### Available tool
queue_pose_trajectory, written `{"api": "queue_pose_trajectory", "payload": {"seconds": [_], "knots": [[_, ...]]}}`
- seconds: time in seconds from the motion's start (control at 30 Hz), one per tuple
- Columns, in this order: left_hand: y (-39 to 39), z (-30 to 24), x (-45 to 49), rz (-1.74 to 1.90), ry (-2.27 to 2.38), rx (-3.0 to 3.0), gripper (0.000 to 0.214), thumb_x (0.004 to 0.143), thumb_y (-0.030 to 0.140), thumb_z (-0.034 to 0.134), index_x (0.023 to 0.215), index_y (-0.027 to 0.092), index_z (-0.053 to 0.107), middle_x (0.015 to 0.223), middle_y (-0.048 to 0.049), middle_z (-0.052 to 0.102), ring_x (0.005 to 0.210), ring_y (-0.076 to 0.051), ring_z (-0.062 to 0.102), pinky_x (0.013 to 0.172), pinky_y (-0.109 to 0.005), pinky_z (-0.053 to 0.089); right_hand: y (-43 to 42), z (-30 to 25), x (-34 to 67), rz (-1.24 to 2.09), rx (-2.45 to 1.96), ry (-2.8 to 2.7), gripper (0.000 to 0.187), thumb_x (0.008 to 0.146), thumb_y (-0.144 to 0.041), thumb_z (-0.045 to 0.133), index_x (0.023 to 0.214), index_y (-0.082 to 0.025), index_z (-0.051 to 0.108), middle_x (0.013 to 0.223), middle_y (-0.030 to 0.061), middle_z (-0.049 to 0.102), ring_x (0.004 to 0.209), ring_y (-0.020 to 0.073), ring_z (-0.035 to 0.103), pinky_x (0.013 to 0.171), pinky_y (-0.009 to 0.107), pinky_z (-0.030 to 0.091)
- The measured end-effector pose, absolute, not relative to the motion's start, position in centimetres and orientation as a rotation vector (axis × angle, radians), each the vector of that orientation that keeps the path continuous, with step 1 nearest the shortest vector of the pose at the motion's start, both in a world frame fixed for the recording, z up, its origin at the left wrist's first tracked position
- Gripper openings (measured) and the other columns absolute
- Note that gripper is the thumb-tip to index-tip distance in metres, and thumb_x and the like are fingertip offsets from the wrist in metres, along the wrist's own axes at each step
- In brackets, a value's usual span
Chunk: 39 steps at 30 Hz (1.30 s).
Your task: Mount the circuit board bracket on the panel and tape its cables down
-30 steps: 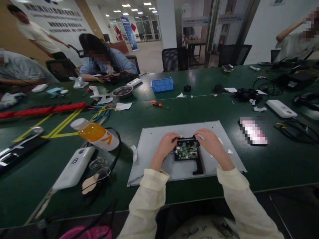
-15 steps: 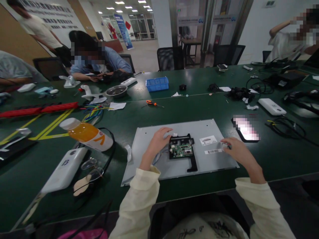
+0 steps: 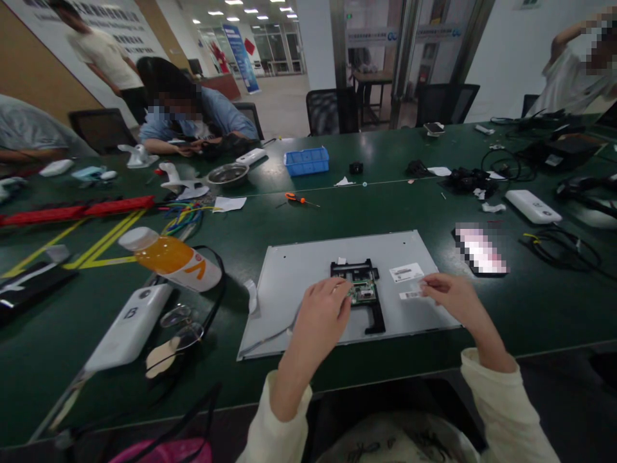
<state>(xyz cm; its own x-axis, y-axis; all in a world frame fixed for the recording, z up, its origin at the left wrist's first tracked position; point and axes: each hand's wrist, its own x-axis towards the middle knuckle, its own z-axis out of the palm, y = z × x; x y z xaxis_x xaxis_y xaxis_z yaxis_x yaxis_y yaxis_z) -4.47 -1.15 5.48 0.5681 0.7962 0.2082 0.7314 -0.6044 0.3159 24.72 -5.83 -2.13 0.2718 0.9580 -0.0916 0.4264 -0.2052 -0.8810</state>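
A flat grey metal panel (image 3: 279, 283) lies on the green table before me. Near its middle sits a black bracket (image 3: 376, 318) with a green circuit board (image 3: 365, 290) in it. My left hand (image 3: 321, 318) is over the board's left side, fingers bent and close together; their tips are partly hidden, and I cannot make out what they grip. A thin grey cable (image 3: 270, 337) runs out from beneath this hand. Above the panel's right side, my right hand (image 3: 453, 297) pinches a small clear strip (image 3: 423, 287), close to the barcode label (image 3: 409, 296).
Left of the panel are an orange drink bottle (image 3: 168, 257), a white device (image 3: 130, 328) and glasses (image 3: 186, 328). A phone (image 3: 479, 251) lies to the right. Farther back are an orange screwdriver (image 3: 296, 199), a blue basket (image 3: 306, 162) and a metal bowl (image 3: 228, 174). Several people are around the table.
My left hand has come nearer to me, from the bracket's upper left corner to the board's left side, and its fingers have drawn together. My right hand has shifted slightly left with the clear strip.
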Motion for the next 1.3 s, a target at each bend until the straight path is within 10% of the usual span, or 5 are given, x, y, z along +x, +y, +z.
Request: {"api": "queue_pose_trajectory", "payload": {"seconds": [0.3,1.3], "knots": [[-3.6,-0.1,0.0,0.786,1.312,2.490,0.039,0.090,0.010,0.039,0.125,0.021,0.050,0.123,-0.0101,0.057,0.116,-0.024,0.052,0.100,-0.045,0.043,-3.6,-3.4,17.9,1.082,-1.553,-1.164,0.020,0.077,-0.039,0.061,0.085,-0.021,0.062,0.072,0.0038,0.071,0.067,0.0228,0.071,0.043,0.025,0.047],[-4.2,-1.9,1.0,0.673,1.291,2.647,0.038,0.092,0.021,0.042,0.130,0.018,0.045,0.130,-0.0141,0.054,0.128,-0.028,0.046,0.107,-0.051,0.038,-3.5,-3.5,17.3,0.812,-1.588,-1.355,0.012,0.080,-0.033,0.057,0.084,-0.022,0.062,0.074,0.0021,0.071,0.071,0.0204,0.068,0.069,0.032,0.050]]}}
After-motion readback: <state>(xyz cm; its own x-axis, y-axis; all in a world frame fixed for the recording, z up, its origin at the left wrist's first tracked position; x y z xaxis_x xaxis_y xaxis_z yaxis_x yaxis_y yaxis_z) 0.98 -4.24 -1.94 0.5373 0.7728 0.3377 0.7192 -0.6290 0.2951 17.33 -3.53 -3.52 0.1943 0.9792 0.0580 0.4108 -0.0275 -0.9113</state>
